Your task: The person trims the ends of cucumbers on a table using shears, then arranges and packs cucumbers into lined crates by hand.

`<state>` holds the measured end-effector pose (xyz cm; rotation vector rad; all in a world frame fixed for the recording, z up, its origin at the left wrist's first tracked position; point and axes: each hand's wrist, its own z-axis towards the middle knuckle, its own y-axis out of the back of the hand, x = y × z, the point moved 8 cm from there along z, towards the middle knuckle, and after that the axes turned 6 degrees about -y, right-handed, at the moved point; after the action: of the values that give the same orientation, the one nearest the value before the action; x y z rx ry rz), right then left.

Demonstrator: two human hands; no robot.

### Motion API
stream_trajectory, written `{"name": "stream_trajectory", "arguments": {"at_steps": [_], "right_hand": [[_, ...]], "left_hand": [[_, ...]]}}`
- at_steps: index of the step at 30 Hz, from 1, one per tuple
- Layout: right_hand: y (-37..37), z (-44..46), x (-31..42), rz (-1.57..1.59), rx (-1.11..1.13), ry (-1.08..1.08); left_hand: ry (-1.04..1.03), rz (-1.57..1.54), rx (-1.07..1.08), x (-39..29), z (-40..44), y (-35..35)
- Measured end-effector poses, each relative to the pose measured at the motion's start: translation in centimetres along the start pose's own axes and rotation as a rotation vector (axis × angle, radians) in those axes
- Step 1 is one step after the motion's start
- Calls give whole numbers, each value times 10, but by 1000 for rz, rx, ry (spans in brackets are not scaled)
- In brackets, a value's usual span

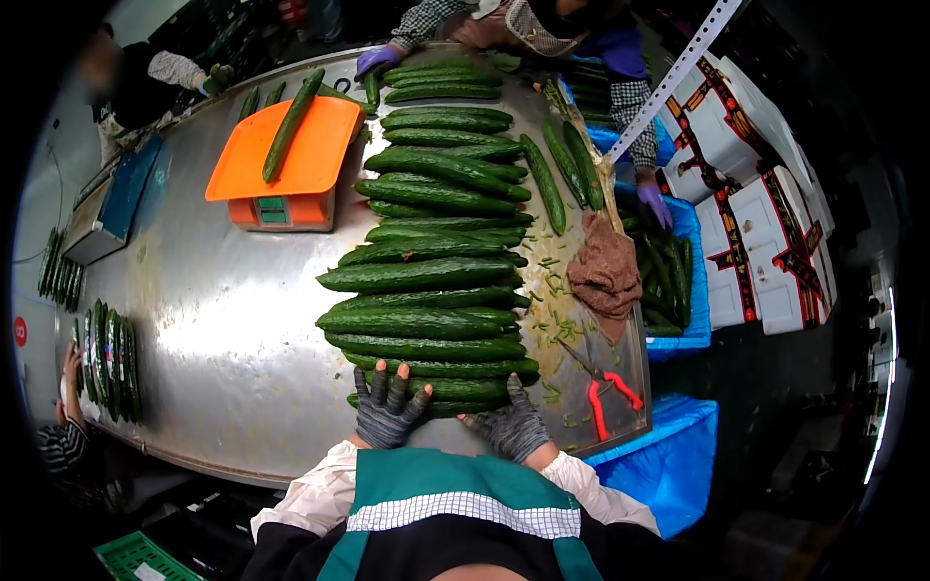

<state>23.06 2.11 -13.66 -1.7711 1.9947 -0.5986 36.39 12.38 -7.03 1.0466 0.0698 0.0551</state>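
A long row of cucumbers (426, 276) lies side by side across the metal table in front of me. My left hand (387, 412), in a grey fingerless glove, rests on the nearest cucumbers with its fingers spread. At the right end of the same cucumbers, my right hand (511, 426) touches them in a matching glove, one finger stretched forward and the others partly hidden. Neither hand is wrapped round anything. Red-handled scissors (608, 395) lie to the right of my right hand, among small green trimmings (554, 305).
An orange scale (281, 165) bears one cucumber. A brown cloth (605, 271) and loose cucumbers (547, 184) lie along the right edge. Blue-lined crates (693, 281) and white boxes (765, 232) stand beyond it. Across the table, a person's purple-gloved hand (376, 62) is near cucumbers. Wrapped cucumbers (111, 363) lie left.
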Motion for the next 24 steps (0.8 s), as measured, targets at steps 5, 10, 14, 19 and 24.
{"name": "stream_trajectory", "arguments": {"at_steps": [5,10,14,19,24], "right_hand": [[-23,9,8,5,138,-19],[-31,9,5,-1,183,87],[-49,27,15,-91,236,173],[-65,32,30,-49,107,222],[-82,35,34,-18,140,278]], "left_hand": [[-52,-49,115,19,18,-4],[-137,43,21,1,39,18],[-184,130,-43,-5,60,30],[-196,154,-53,12,65,13],[-243,241,-44,33,65,3]]}}
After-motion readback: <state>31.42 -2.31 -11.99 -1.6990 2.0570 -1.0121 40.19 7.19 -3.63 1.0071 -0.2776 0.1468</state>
